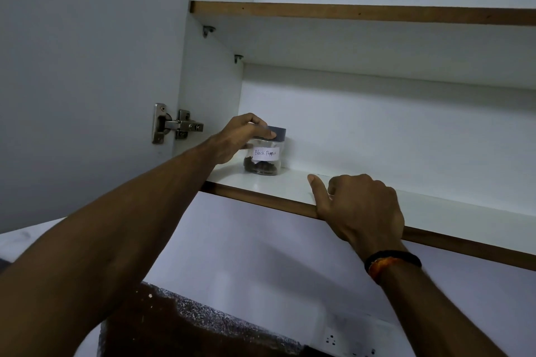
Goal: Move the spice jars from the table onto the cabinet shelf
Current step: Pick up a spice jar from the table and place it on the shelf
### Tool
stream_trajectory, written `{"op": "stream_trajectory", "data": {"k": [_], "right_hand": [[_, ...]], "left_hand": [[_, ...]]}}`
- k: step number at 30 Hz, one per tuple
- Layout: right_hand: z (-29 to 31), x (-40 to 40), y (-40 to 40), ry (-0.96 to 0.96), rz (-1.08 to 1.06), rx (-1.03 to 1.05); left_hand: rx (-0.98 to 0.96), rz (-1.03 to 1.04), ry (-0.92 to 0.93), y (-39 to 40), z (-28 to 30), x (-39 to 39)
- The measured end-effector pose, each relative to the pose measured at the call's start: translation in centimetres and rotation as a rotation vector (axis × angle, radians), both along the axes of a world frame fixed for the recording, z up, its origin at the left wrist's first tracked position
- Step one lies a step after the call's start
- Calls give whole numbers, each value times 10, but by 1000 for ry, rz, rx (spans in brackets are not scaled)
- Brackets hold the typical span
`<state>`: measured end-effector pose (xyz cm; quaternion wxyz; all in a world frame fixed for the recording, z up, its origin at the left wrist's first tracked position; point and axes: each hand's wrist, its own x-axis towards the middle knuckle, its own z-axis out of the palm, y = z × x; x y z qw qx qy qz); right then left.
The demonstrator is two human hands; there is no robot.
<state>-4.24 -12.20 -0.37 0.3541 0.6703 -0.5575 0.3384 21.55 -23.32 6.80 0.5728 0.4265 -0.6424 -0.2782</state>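
A clear glass spice jar (265, 158) with a grey lid and a white label reading "Black Pepper" stands upright on the lower cabinet shelf (290, 185), near its left end and close to the back wall. My left hand (240, 140) reaches up from the lower left and wraps the jar's lid and left side. My right hand (359, 209) rests on the shelf's brown front edge, fingers curled over it and thumb lying on the shelf top; it holds no jar. The table and any other jars are out of view.
The open cabinet door (87, 81) hangs at the left on a metal hinge (177, 124). An upper shelf (348, 13) sits above. Below the cabinet are a white wall, a speckled counter edge (217, 319) and a wall socket (333, 339).
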Motion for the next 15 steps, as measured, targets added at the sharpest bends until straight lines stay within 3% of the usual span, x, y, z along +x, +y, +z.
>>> {"op": "stream_trajectory", "data": {"k": [9,15], "right_hand": [[-2,0,1,-4,19,-43],[-1,0,2,-12,20,-50]], "left_hand": [[-109,136,-267,-23,12,5],[-125,249,-291,-39,10,-5]]}}
